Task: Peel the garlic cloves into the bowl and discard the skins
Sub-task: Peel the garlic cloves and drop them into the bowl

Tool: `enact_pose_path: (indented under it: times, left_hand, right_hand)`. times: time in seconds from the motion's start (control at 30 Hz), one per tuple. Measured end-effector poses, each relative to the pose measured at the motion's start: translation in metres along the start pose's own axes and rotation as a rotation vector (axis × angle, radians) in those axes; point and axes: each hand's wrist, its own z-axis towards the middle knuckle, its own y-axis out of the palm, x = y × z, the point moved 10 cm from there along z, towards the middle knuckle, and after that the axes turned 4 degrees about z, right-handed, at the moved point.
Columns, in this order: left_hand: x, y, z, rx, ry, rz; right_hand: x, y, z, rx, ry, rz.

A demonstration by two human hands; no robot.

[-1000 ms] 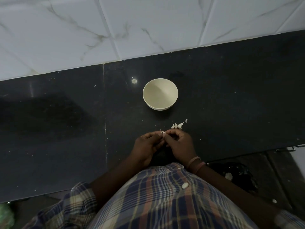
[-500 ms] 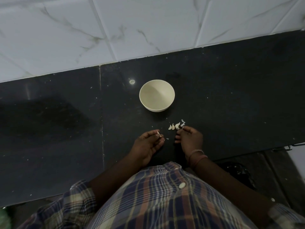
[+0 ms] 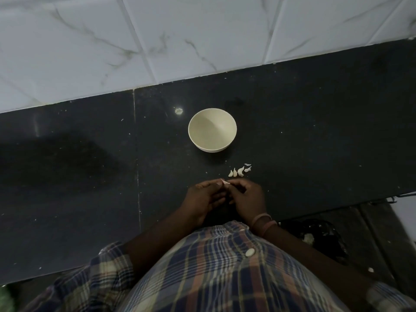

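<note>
- Marble-veined tile wall (image 3: 157,41): fills the top of the view; its upper part is cut off by the frame.
- Dark stone counter (image 3: 67,176): runs across the middle, speckled with pale flecks; a thin seam crosses it left of centre, and its near edge is hidden by the person's body.
- Checked shirt (image 3: 213,271): covers the bottom of the view and hides both elbows.
- Black bag (image 3: 319,239): lies low at the right below the counter edge, dim and partly hidden by the right forearm; pale scraps show on it.
- Bowl (image 3: 212,129): cream, upright on the counter, well beyond the hands; nothing can be made out inside.
- Left hand (image 3: 203,197) and right hand (image 3: 246,195): meet fingertip to fingertip above the counter, both pinching one garlic clove (image 3: 225,182); only its pale tip shows.
- Loose cloves (image 3: 236,172): a short row on the counter between bowl and hands, just beyond the right hand.
- Skin scraps (image 3: 247,167): beside the row's right end, too small to count.
</note>
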Motion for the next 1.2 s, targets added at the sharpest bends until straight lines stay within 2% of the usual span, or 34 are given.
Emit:
enact_pose_path:
  times: [0.17, 0.37, 0.47, 0.6, 0.7, 0.83, 1.1, 1.2]
  left_hand:
    - [-0.001, -0.001, 0.003, 0.019, -0.022, 0.064]
    - [0.002, 0.007, 0.014, 0.003, -0.066, 0.117]
    - [0.009, 0.015, 0.019, 0.001, -0.055, 0.118]
    - [0.014, 0.023, 0.022, 0.013, -0.043, 0.121]
    - [0.016, 0.024, 0.023, 0.025, -0.031, 0.132]
    - [0.022, 0.023, 0.025, 0.055, 0.033, 0.113]
    - [0.028, 0.035, 0.020, -0.001, 0.073, 0.056]
    - [0.029, 0.033, 0.019, 0.001, 0.067, 0.018]
  right_hand:
    - [0.021, -0.025, 0.010, 0.140, 0.136, -0.107]
    - [-0.015, -0.044, 0.020, 0.217, -0.046, -0.317]
    - [-0.031, -0.035, 0.029, 0.151, -0.171, -0.489]
    - [-0.033, -0.021, 0.038, 0.080, -0.192, -0.610]
    - [-0.031, -0.022, 0.041, 0.079, -0.184, -0.576]
    - [-0.044, -0.031, 0.034, 0.148, -0.297, -0.518]
    - [-0.058, -0.013, 0.014, 0.022, -0.395, -0.413]
    - [-0.057, -0.018, 0.013, 0.022, -0.286, -0.258]
